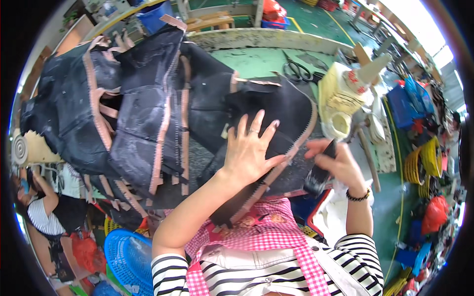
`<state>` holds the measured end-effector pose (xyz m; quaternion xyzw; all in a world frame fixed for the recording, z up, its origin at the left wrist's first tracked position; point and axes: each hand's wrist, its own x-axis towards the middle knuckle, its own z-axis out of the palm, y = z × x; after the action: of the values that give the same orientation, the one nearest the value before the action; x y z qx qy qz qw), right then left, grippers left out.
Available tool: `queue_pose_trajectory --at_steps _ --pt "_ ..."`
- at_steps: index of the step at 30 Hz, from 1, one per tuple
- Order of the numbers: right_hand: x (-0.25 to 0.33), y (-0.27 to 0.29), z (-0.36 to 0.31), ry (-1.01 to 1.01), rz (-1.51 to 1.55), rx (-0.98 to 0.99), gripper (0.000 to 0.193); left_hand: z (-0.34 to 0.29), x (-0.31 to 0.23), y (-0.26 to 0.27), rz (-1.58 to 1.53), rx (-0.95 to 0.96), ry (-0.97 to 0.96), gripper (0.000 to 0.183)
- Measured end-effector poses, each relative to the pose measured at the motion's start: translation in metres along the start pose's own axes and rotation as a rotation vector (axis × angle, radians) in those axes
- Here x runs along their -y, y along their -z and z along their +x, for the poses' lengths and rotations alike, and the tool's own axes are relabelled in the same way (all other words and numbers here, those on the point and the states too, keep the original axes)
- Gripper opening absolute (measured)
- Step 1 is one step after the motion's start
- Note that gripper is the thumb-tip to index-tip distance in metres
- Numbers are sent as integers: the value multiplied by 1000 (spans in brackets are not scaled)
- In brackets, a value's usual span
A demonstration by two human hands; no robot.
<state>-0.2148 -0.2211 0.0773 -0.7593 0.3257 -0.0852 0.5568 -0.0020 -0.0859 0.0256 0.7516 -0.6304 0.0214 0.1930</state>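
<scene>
My left hand (249, 153) lies flat, fingers spread, on a black leather-like panel (286, 106). The panel has a curved, notched edge strip (296, 148) in pinkish tan, and my thumb rests beside that strip. Just right of the edge, my right hand (341, 165) is closed round a flat black brush-like tool (317, 178), its lower end streaked pale and slightly blurred. More black panels (140, 113) with the same notched tan strips lie overlapped across the left of the worktable.
Black-handled scissors (297, 71) lie on the green tabletop (222, 59) at the back. Crusted cream containers (340, 93) stand at the right, near a wooden stick (368, 158). A blue basket (126, 261) sits low left. Another person (49, 212) works at the far left.
</scene>
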Motion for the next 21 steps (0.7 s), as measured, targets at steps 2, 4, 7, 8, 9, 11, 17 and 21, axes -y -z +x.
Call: queue_pose_trajectory --at_steps 2,4,7,8,9,11,17,21 --pt "-1 34 -3 113 62 -237 25 -10 -2 -30 114 56 -6 77" --pt "-1 64 -5 60 9 -502 22 -18 2 -36 101 48 -10 74" --pt "-11 97 -2 164 -268 -731 25 -29 11 -14 68 164 -46 65" --pt "-20 106 0 220 -339 -763 25 -35 14 -5 68 198 -59 64" --pt "-19 102 5 224 -371 -771 26 -43 20 7 52 242 -71 64" --pt "-37 94 19 320 -491 -780 24 -52 29 28 -12 321 -77 64" --pt "-60 68 34 285 -662 -804 28 -21 34 7 -289 -37 208 76" --pt "-32 68 6 123 -397 -730 31 -3 34 -16 -347 -107 438 89"
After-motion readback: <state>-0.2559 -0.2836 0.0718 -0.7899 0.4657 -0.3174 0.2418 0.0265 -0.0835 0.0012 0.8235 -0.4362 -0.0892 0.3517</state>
